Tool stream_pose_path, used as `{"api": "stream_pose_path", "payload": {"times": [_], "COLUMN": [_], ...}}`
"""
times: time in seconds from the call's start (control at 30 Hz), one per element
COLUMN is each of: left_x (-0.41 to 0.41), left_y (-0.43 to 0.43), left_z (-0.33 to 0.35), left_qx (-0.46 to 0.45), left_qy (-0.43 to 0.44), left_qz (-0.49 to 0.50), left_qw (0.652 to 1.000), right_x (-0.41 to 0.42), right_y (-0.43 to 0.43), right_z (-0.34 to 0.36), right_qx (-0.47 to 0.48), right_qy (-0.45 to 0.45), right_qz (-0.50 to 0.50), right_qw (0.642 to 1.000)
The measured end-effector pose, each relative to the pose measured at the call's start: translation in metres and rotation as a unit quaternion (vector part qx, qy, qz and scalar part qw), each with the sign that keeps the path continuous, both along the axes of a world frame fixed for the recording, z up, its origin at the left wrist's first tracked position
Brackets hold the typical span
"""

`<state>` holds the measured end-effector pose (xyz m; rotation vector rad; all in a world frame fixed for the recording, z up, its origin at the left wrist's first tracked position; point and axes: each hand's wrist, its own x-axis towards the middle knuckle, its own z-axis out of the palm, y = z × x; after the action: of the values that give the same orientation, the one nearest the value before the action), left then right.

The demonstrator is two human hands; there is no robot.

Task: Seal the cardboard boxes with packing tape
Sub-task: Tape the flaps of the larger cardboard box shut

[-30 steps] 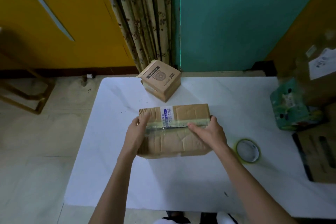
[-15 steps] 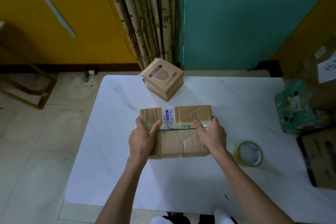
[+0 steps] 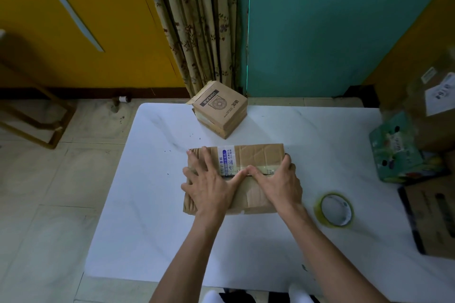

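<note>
A: What risk is seen from here?

B: Judged only: the tape strip [image 3: 268,169] along the centre seam of the cardboard box [image 3: 258,155] may be left w/ wrinkles or air pockets if pressure is applied unevenly. Adhesion may be lost, esp. where the blue-and-white label [image 3: 227,157] is crossed. The flaps look creased, so the seam could spring open if the ends aren't rubbed down. The box may also be shoved across the smooth surface [image 3: 160,229] if it's pressed sideways rather than down.

A: Where's the box placed?

B: At mid-surface, flat, seam side up. A smaller printed carton [image 3: 221,108] is set behind it, apart. The tape roll [image 3: 334,210] is laid to the R, near but not touching.

A: And the fingers?

B: The L hand [image 3: 209,184] is laid flat on the L half of the top, fingers [image 3: 205,157] spread and straight, thumb stretched along the seam. The R hand [image 3: 278,184] is pressed on the R half, thumb pointed inward on the tape. Whether the thumb tips touch can't be told. Its fingers [image 3: 286,161] are draped over the R end, tips hidden. Nothing is pinched or lifted; only box top and tape are touched.
</note>
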<state>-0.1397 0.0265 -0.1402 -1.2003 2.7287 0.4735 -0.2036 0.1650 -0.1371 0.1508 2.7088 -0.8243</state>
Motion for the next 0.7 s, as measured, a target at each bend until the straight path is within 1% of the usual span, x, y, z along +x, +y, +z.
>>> {"api": "stream_pose_path", "payload": {"times": [0.17,0.33,0.4,0.47,0.5,0.53,0.57,0.6,0.63,0.7], "left_x": [0.001,0.012,0.016,0.020,0.022,0.023,0.023,0.024,0.024,0.023], "left_y": [-0.012,-0.033,-0.043,-0.051,-0.052,-0.050,-0.046,-0.042,-0.039,-0.036], "left_z": [-0.004,-0.008,-0.009,-0.009,-0.008,-0.006,-0.004,-0.001,0.001,0.004], "left_qx": [0.006,0.028,0.042,0.081,0.100,0.095,0.071,0.051,0.051,0.082], "left_qy": [0.037,0.157,0.172,0.196,0.196,0.174,0.130,0.090,0.066,0.045], "left_qz": [0.012,0.025,0.033,0.039,0.046,0.050,0.053,0.055,0.054,0.055], "left_qw": [0.999,0.987,0.984,0.976,0.974,0.979,0.987,0.993,0.995,0.994], "right_x": [-0.003,-0.005,-0.007,-0.008,-0.008,-0.006,-0.003,-0.001,0.000,-0.001], "right_y": [0.004,0.011,0.015,0.020,0.022,0.024,0.026,0.026,0.026,0.025], "right_z": [-0.005,-0.009,-0.007,-0.006,-0.007,-0.007,-0.007,-0.006,-0.005,-0.006], "right_qx": [-0.023,-0.037,-0.042,-0.059,-0.072,-0.087,-0.100,-0.109,-0.111,-0.111], "right_qy": [0.016,0.042,0.029,-0.016,-0.047,-0.074,-0.089,-0.094,-0.094,-0.095], "right_qz": [0.004,0.027,0.040,0.041,0.031,0.017,0.006,-0.002,-0.007,-0.017], "right_qw": [1.000,0.998,0.998,0.997,0.996,0.993,0.991,0.990,0.989,0.989]}}
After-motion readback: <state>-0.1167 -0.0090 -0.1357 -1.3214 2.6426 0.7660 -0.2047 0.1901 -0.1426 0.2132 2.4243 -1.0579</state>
